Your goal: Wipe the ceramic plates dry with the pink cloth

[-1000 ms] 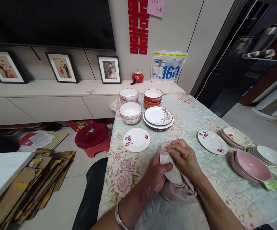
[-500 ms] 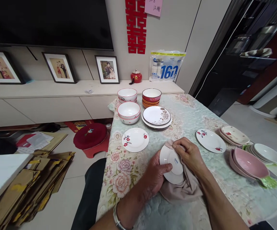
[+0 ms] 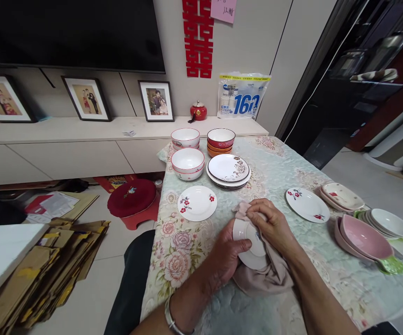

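My left hand (image 3: 227,253) grips a small white plate (image 3: 248,246) by its left edge, thumb across its underside, which faces me. A beige cloth (image 3: 266,277) hangs behind and below the plate. My right hand (image 3: 271,221) pinches the cloth over the plate's upper right rim. Beyond my hands, a white plate with red flowers (image 3: 197,203) lies on the left, and a similar flowered plate (image 3: 307,205) lies on the right. Farther back stand a stack of plates (image 3: 228,168), white bowls with red rims (image 3: 187,160) and a stack of red and orange bowls (image 3: 221,138).
Pink bowls (image 3: 365,236), white bowls (image 3: 392,222) and square dishes (image 3: 343,196) stand at the right of the floral tablecloth (image 3: 177,263). A red stool (image 3: 131,197) and flattened cardboard (image 3: 48,270) are on the left. A long cabinet (image 3: 83,132) runs behind.
My right hand has shifted slightly left along the plate's upper rim with the cloth, and more cloth now bunches over the top edge. My left hand has barely moved.
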`<state>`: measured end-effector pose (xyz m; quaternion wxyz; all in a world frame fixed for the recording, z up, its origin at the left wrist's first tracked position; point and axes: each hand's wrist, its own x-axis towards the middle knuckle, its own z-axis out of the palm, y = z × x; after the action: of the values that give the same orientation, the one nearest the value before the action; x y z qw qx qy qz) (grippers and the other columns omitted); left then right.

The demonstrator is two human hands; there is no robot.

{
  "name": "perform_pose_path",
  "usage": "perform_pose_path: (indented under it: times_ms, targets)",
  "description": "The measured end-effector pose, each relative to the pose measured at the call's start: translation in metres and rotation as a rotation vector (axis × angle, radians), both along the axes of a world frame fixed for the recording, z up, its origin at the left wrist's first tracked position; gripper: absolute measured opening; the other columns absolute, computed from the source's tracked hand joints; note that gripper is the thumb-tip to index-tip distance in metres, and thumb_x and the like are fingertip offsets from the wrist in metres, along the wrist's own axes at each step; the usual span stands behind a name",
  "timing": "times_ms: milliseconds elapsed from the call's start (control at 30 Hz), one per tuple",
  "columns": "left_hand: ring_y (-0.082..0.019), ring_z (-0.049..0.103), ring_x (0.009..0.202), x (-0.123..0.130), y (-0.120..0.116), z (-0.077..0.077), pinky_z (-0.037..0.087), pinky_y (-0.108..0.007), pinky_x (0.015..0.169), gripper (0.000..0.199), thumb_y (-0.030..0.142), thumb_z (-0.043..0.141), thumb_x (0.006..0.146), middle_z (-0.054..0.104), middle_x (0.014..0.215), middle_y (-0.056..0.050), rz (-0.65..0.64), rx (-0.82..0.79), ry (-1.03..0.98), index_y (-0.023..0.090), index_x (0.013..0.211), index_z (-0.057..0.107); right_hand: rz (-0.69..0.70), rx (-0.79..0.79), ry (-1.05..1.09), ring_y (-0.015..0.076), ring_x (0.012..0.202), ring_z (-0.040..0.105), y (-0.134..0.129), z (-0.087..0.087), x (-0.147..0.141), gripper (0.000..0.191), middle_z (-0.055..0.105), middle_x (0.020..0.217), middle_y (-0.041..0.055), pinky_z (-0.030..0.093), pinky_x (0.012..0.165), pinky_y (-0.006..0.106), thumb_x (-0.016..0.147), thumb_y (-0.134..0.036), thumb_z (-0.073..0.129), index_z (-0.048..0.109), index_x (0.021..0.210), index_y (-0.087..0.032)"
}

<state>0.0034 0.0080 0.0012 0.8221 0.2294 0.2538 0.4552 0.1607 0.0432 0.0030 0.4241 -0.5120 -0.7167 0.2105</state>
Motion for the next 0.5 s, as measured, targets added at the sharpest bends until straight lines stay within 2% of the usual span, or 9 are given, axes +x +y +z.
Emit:
perform_pose_path:
  times_ms: [133, 200, 367, 433, 500]
  targets:
    - [-0.022, 0.064, 0.083, -0.004, 0.002, 0.001, 0.046, -0.031, 0.075, 0.058, 0.007, 0.072, 0.055, 0.072, 0.089, -0.007, -0.003, 0.013, 0.010, 0.014, 0.112, 0.065, -0.032, -0.379, 0.231, 0.0151, 0.066, 0.054, 0.001, 0.000, 0.012, 0.027, 0.061, 0.073, 0.0002, 0.043, 0.061, 0.028, 0.082, -0.047, 0.063, 0.063, 0.079, -0.020]
    - [-0.023, 0.064, 0.084, -0.005, 0.004, 0.001, 0.046, -0.033, 0.077, 0.059, 0.009, 0.073, 0.055, 0.072, 0.091, -0.008, 0.028, -0.012, 0.011, 0.013, 0.113, 0.065, -0.079, -0.472, 0.383, 0.0135, 0.059, 0.051, 0.001, 0.002, 0.012, 0.031, 0.059, 0.067, -0.0013, 0.041, 0.055, 0.026, 0.076, -0.049, 0.069, 0.062, 0.076, -0.019]
    - [-0.025, 0.064, 0.095, -0.007, 0.009, 0.002, 0.046, -0.036, 0.087, 0.058, 0.013, 0.078, 0.056, 0.072, 0.099, -0.010, 0.121, -0.011, -0.057, 0.013, 0.113, 0.065, -0.257, -0.503, 0.720, 0.0154, 0.054, 0.053, 0.000, 0.002, 0.000, 0.037, 0.062, 0.065, -0.0007, 0.044, 0.051, 0.028, 0.061, -0.050, 0.077, 0.059, 0.077, -0.021]
    - [-0.025, 0.063, 0.098, -0.006, 0.009, 0.002, 0.045, -0.037, 0.090, 0.062, 0.012, 0.079, 0.057, 0.072, 0.103, -0.010, 0.124, 0.005, -0.080, 0.015, 0.116, 0.064, -0.282, -0.497, 0.755, 0.0168, 0.055, 0.055, 0.001, -0.001, -0.003, 0.038, 0.063, 0.066, 0.0002, 0.046, 0.053, 0.030, 0.062, -0.051, 0.076, 0.059, 0.078, -0.022]
    - [-0.025, 0.063, 0.099, -0.005, 0.007, 0.002, 0.045, -0.037, 0.090, 0.063, 0.011, 0.080, 0.057, 0.072, 0.104, -0.010, 0.120, -0.004, -0.072, 0.016, 0.118, 0.063, -0.292, -0.475, 0.704, 0.0168, 0.056, 0.054, 0.002, -0.005, -0.003, 0.036, 0.063, 0.067, 0.0005, 0.045, 0.054, 0.030, 0.065, -0.052, 0.074, 0.060, 0.078, -0.021]
